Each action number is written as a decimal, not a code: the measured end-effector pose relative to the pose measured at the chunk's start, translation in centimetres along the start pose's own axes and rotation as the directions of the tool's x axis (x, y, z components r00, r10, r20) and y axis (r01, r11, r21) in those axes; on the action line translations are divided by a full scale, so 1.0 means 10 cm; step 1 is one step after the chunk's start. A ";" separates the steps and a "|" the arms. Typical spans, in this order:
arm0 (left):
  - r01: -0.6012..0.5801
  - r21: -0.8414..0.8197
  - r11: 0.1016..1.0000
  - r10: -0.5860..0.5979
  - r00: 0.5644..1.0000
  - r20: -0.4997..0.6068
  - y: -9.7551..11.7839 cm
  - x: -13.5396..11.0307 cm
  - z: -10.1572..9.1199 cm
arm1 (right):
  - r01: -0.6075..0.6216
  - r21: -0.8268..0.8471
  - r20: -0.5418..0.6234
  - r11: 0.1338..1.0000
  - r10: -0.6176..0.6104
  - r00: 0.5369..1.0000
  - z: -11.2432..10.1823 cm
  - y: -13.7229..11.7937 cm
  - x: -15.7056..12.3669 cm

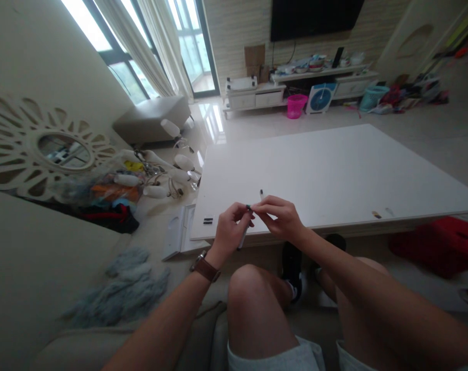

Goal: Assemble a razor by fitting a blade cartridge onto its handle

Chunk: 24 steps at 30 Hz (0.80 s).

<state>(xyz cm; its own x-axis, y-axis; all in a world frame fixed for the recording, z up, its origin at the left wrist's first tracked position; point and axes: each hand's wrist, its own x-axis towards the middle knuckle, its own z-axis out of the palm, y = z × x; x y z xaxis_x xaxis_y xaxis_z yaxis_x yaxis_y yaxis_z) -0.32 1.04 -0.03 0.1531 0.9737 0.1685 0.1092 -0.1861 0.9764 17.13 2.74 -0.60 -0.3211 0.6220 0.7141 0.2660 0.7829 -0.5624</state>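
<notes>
My left hand (231, 224) is closed around a slim pale pen (242, 240), its lower end pointing down past the table edge. At the upper end, a small dark piece (248, 207) sits between the fingertips of both hands. My right hand (279, 216) pinches at that piece, its other fingers curled. Just behind the right hand shows a white stick-like thing with a dark tip (261, 192); whether it lies on the table or is held, I cannot tell. Two short dark strips (208, 221) lie on the white table (307, 170) to the left.
A brown-and-black small item (376, 214) lies near the table's front edge. Left of the table are an open white box (176, 234) and a lamp with several white shades (180, 175). A red stool (443, 245) stands at the right; my knees are below the table edge.
</notes>
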 end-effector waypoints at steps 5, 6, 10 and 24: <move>-0.057 -0.019 0.998 0.056 0.996 -0.076 0.00 -0.02 0.04 | 0.011 -0.042 -0.024 0.999 -0.012 1.000 0.06 -0.06 0.00; -0.062 -0.019 0.998 0.060 0.994 -0.090 0.01 -0.02 0.05 | -0.001 -0.041 -0.029 0.999 0.000 1.000 0.07 -0.08 0.01; -0.015 0.000 1.000 0.015 0.990 -0.142 0.01 -0.02 0.06 | -0.098 -0.023 -0.097 0.995 0.095 0.991 0.08 -0.15 0.02; -0.087 0.015 0.996 0.089 0.984 -0.156 0.01 -0.02 0.06 | -0.121 0.046 -0.081 0.992 0.124 0.989 0.01 -0.19 0.07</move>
<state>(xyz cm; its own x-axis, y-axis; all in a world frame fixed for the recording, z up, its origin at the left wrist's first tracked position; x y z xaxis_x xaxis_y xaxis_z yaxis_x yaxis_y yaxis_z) 0.25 0.74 -0.03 0.0066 0.9619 0.2733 0.1102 -0.2723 0.9559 16.29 1.64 0.93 -0.2105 0.7117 0.6702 0.2606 0.7016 -0.6632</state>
